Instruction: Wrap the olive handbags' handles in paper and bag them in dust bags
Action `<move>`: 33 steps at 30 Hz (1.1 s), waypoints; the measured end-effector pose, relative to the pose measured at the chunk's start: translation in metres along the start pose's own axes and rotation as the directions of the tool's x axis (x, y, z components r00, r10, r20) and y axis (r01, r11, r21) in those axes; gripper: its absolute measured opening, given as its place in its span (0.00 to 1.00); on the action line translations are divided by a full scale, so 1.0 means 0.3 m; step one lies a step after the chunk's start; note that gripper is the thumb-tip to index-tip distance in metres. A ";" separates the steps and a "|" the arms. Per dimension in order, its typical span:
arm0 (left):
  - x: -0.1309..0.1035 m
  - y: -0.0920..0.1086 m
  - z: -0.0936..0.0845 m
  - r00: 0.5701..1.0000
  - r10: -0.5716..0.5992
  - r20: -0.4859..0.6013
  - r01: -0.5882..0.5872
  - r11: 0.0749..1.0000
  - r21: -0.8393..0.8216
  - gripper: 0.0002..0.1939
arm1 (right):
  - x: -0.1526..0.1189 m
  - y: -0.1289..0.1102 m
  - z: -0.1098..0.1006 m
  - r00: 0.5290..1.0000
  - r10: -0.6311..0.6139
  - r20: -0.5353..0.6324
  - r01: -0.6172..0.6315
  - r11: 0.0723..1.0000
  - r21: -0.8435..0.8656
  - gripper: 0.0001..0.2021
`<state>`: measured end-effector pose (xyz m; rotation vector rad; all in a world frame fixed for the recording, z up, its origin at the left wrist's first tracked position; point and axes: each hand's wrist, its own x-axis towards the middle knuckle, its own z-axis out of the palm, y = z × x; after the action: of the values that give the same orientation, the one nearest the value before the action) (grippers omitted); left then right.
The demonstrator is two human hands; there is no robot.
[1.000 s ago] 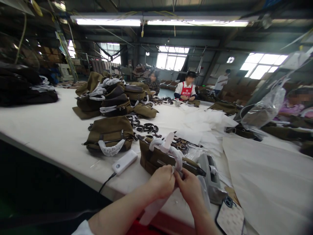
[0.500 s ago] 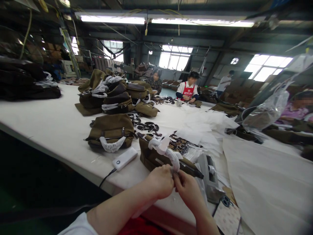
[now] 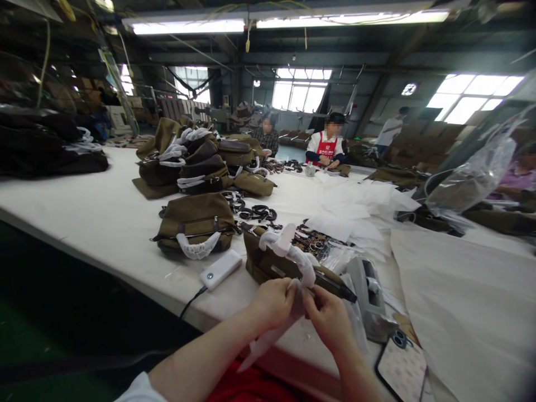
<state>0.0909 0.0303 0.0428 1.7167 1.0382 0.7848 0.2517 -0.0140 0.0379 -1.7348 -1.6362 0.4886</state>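
An olive-green handbag stands at the front of the table, its handle wrapped in thin white tissue paper. At the near end of that handle, my left hand is closed with fingers pinching the white tissue paper, whose loose strip hangs down below. My right hand is closed on the paper just to the right, thumb and finger pressed together near the handle's base. Part of the handle's base is hidden behind my fingers.
Left of the bag lie a white power bank with a cable and another olive bag. A grey tape dispenser and a phone are on the right. Bags are piled farther back. A co-worker in a red apron sits across the table.
My hands have moved slightly apart, and a strip of white paper now shows hanging beneath them. The whole view has shifted a little.
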 end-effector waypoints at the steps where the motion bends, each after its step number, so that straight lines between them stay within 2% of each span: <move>1: 0.003 0.000 -0.003 0.999 0.036 0.013 -0.036 0.998 0.046 0.16 | 0.001 -0.002 0.000 1.000 0.012 0.000 -0.012 1.000 0.012 0.19; 4: 0.018 -0.016 -0.008 0.993 0.109 0.043 -0.112 0.991 0.076 0.13 | 0.005 -0.010 0.001 0.998 0.058 -0.007 -0.058 0.998 0.001 0.21; 8: 0.044 -0.050 0.001 0.996 0.069 0.062 -0.063 0.994 -0.088 0.13 | 0.009 -0.015 0.011 0.995 0.076 -0.059 -0.078 0.996 -0.035 0.21; 11: 0.051 -0.069 0.006 0.993 -0.028 0.114 0.066 0.934 -0.350 0.15 | 0.011 -0.008 0.014 0.993 0.050 -0.105 -0.049 0.999 0.012 0.20; 13: 0.047 -0.079 0.001 0.976 -0.122 0.182 0.196 0.856 -0.479 0.22 | 0.011 0.001 0.012 0.991 0.052 -0.127 -0.045 0.998 0.051 0.21; 16: 0.033 -0.092 -0.007 0.912 -0.279 0.301 0.394 0.801 -0.450 0.30 | 0.013 0.020 0.010 0.985 0.082 -0.153 -0.075 0.996 0.051 0.24; 17: 0.029 -0.096 -0.006 0.894 -0.315 0.318 0.431 0.798 -0.421 0.31 | 0.014 0.026 0.010 0.982 0.094 -0.161 -0.090 0.995 0.034 0.24; 19: 0.027 -0.101 0.001 0.888 -0.344 0.306 0.447 0.805 -0.391 0.30 | 0.016 0.036 0.015 0.978 0.122 -0.170 -0.127 0.992 -0.023 0.26; 22: 0.031 -0.087 0.014 0.915 -0.353 0.195 0.391 0.894 -0.218 0.26 | 0.016 0.041 0.025 0.976 0.138 -0.170 -0.158 0.981 -0.113 0.26; 25: 0.031 -0.040 0.013 0.971 -0.222 0.091 0.204 0.964 0.170 0.26 | 0.013 0.031 0.035 0.978 0.129 -0.165 -0.157 0.972 -0.176 0.24; 27: 0.025 0.000 0.007 0.992 -0.092 0.090 0.053 0.929 0.366 0.27 | 0.010 0.022 0.038 0.978 0.123 -0.169 -0.158 0.965 -0.208 0.23; 29: 0.016 0.039 0.006 0.992 -0.006 0.128 -0.059 0.864 0.500 0.27 | 0.010 0.016 0.039 0.975 0.135 -0.175 -0.171 0.962 -0.211 0.23; 33: -0.002 0.087 0.020 0.971 0.081 0.223 -0.211 0.726 0.654 0.21 | 0.013 0.018 0.033 0.978 0.164 -0.129 -0.178 0.978 -0.108 0.25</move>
<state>0.1034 0.0223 0.0650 2.4700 1.1492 0.3289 0.2493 -0.0079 0.0279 -1.9656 -1.4651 0.3642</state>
